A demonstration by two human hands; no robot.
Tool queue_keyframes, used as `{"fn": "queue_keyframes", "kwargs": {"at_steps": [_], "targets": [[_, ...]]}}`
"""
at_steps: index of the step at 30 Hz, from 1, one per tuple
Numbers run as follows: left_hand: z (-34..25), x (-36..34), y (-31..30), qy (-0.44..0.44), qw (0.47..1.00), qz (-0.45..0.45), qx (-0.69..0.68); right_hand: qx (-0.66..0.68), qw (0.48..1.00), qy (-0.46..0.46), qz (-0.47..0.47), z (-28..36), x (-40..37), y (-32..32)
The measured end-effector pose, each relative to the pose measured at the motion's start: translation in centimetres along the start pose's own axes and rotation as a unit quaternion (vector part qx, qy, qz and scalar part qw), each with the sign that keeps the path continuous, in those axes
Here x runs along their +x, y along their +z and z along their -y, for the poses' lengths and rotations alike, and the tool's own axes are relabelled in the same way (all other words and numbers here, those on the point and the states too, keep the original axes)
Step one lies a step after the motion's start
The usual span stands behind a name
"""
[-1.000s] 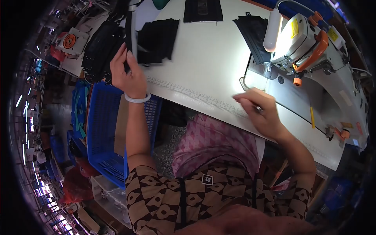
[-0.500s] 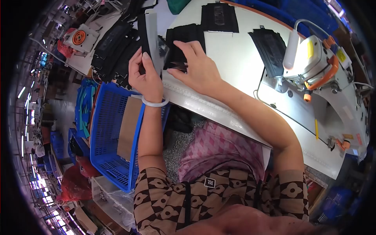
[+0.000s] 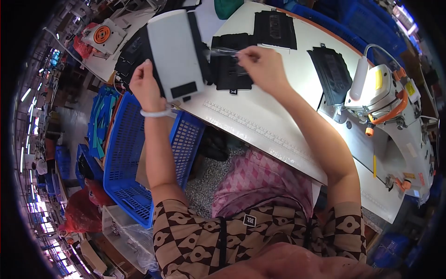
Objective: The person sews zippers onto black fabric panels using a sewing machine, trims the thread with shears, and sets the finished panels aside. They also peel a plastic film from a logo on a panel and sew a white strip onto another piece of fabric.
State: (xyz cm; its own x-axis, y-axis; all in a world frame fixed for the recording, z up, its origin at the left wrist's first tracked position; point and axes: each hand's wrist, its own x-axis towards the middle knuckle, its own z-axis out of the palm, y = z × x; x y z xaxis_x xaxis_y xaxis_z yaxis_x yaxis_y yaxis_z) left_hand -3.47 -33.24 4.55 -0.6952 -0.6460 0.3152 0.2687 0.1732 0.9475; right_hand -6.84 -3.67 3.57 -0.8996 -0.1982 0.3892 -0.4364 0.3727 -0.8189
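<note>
My left hand (image 3: 146,87), wearing a pale bangle, is closed on the edge of a black fabric piece. The piece carries a light grey panel (image 3: 174,51), turned up flat, with a small black rectangle near its lower end. My right hand (image 3: 265,69) pinches a thin clear plastic film (image 3: 226,50), which stretches leftward toward the held piece; whether they join is blurred. Beneath the film, a black fabric piece (image 3: 232,74) lies on the white table. Another black piece (image 3: 274,30) with a clear window lies farther back.
At right stands a sewing machine (image 3: 371,88) with its lamp lit, a black piece (image 3: 331,69) beside it. More black pieces (image 3: 130,53) are piled at left. Below the table's edge sits a blue basket (image 3: 125,172). A ruler scale (image 3: 251,123) runs along the front of the table (image 3: 278,104).
The held piece has turned from edge-on to show its grey face. My left hand has moved left and slightly down; my right hand has moved right, drawing out the clear film.
</note>
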Motion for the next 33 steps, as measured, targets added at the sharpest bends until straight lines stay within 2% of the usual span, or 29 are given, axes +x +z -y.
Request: {"fn": "queue_keyframes", "kwargs": {"at_steps": [1,2,4,5,7,8,9,11,13,16,17,20,24,26,29,33], "targets": [[1.4,1.6,-0.8,0.0,1.0,-0.003,-0.002,-0.001,1.0,-0.003,0.002,-0.1,0.1,-1.1],[3.2,3.1,-1.7,0.084,0.989,-0.017,0.119,0.112,0.989,0.091,0.032,-0.1,0.0,-2.5],[3.5,4.2,-2.0,0.243,0.904,-0.045,0.35,0.326,0.902,0.27,0.087,0.2,0.2,-4.1],[4.0,4.4,-2.0,0.245,0.904,-0.047,0.346,0.324,0.904,0.266,0.087,0.4,0.3,-4.1],[0.1,0.1,0.2,0.472,0.771,-0.084,0.419,0.408,0.869,0.274,0.063,0.6,-0.3,-3.7],[-0.3,-2.0,1.7,0.342,0.9,0.032,0.267,0.448,0.848,0.278,0.053,0.7,-0.6,-3.4],[-0.7,-4.3,3.3,0.187,0.967,0.145,0.097,0.447,0.847,0.281,0.056,0.7,-0.9,-3.0],[-2.1,-7.9,6.0,0.016,0.943,0.332,-0.026,0.452,0.852,0.258,0.052,1.0,-1.2,-1.9],[-2.9,-9.7,8.4,-0.13,0.906,0.395,-0.074,0.454,0.856,0.242,0.055,1.4,-1.4,-1.1],[-2.6,-9.9,9.1,-0.151,0.901,0.403,-0.058,0.343,0.917,0.203,0.023,1.4,-1.9,-0.7],[-2.3,-9.9,9.2,-0.163,0.897,0.408,-0.049,0.341,0.917,0.204,0.024,0.8,-1.9,-0.5],[-1.3,-10.3,8.6,-0.129,0.905,0.404,-0.026,0.259,0.965,0.035,-0.009,-1.8,-1.8,0.4],[-0.9,-10.6,8.2,-0.1,0.926,0.363,-0.04,0.279,0.953,0.113,-0.016,-0.4,-0.7,-0.9],[-1.1,-10.5,8.5,-0.091,0.934,0.342,-0.054,0.302,0.947,0.114,-0.004,0.4,-0.8,-0.9],[-2.5,-10.4,9.4,-0.125,0.942,0.302,-0.08,0.346,0.931,0.118,0.019,0.6,-1.3,-0.5],[-0.8,-9.7,9.4,-0.124,0.92,0.362,-0.09,0.338,0.94,0.051,0.019,-0.7,-1.4,0.5]]}}
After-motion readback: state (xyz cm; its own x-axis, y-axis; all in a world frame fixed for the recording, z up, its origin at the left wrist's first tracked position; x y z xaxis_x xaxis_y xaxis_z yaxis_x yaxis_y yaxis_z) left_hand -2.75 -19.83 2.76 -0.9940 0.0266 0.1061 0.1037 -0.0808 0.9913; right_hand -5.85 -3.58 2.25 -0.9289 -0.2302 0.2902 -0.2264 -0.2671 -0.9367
